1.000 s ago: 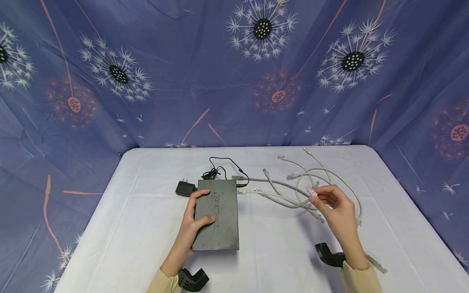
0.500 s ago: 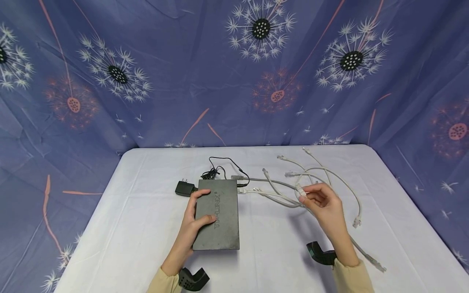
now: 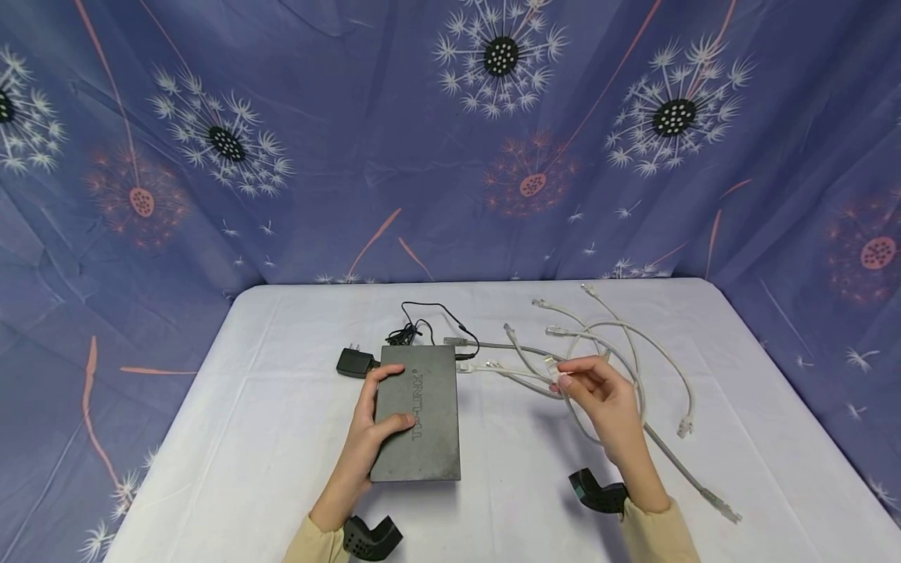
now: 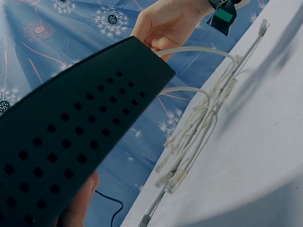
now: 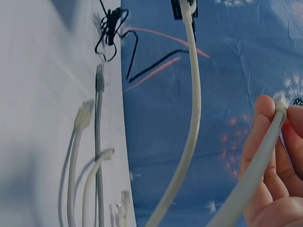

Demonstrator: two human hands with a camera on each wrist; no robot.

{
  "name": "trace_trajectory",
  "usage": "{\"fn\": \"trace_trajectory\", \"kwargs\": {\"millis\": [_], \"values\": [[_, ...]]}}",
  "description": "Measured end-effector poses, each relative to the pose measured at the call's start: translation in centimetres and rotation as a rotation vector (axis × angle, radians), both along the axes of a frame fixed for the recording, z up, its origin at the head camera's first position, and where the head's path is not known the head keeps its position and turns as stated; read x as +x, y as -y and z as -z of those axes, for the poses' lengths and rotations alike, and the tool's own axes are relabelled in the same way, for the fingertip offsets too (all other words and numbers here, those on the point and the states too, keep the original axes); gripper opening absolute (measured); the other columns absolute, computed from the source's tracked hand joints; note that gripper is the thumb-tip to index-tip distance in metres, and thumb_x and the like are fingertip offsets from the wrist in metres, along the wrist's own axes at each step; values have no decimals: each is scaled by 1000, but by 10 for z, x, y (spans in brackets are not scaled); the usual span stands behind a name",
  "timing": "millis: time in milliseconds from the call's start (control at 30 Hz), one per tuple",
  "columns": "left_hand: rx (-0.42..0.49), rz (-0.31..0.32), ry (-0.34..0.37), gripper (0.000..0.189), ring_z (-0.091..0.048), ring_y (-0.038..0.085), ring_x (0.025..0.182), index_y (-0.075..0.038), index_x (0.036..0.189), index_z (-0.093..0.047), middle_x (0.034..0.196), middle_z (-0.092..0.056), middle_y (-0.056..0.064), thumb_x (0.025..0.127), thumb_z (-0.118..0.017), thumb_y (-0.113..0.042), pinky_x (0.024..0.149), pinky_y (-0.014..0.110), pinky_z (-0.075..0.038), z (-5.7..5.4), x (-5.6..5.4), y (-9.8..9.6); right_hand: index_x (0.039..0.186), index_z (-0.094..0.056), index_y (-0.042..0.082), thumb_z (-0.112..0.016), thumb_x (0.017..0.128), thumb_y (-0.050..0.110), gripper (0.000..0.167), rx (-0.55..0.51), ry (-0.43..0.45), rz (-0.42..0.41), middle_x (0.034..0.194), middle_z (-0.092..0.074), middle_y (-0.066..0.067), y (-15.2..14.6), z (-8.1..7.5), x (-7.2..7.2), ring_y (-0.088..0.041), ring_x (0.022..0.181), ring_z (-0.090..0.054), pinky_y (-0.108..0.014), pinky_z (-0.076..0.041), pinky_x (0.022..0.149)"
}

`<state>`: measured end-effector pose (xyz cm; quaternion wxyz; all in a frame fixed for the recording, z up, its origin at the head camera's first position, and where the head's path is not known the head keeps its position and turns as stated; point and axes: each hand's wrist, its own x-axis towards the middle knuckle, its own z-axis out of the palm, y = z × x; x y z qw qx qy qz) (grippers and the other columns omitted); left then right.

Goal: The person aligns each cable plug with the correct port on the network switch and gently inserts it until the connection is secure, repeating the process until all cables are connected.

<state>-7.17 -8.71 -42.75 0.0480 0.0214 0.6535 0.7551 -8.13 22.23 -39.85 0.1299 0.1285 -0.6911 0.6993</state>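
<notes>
My left hand [image 3: 380,422] grips a dark grey TP-LINK network switch [image 3: 436,453] by its left side, thumb across the top face. The left wrist view shows the vented side of the network switch [image 4: 151,66] held above the table. A white network cable [image 5: 195,94] is plugged into its right-hand edge, beside the thin black power lead [image 3: 462,356]. To the right, my right hand [image 3: 605,403] pinches the clear plug [image 5: 280,101] of another white network cable [image 5: 248,184] between thumb and fingertips. This plug points away from me, apart from the switch.
Several loose grey and white network cables [image 3: 662,348] lie tangled at the right of the white table [image 3: 281,446]. One grey cable end [image 3: 725,508] reaches toward the front right. Behind the switch are a black power adapter [image 3: 357,361] and its bundled cord [image 3: 404,335].
My right hand has moved left toward the switch, drawing the pinched cable plug out of the tangle. My left hand and the switch have stayed in place.
</notes>
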Motion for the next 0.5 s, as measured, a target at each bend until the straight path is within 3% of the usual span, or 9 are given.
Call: {"fn": "trace_trajectory", "kwargs": {"millis": [367,500], "values": [[-3,2,-4,67,-43,29,110,-20,138,-43,136,-40,9,77,-64,-1,89,42,-33,-2,1,-1,112,-58,-15,-63,87,-7,27,43,121,-55,92,-69,-14,11,3,1,-18,79,-69,-27,-51,79],[7,-2,2,67,-44,30,109,-21,137,-44,134,-42,10,76,-64,-1,89,41,-33,-3,1,-1,115,-58,-16,-64,87,-4,31,50,171,-71,96,-69,-11,13,3,1,-18,81,-69,-28,-51,79]]}}
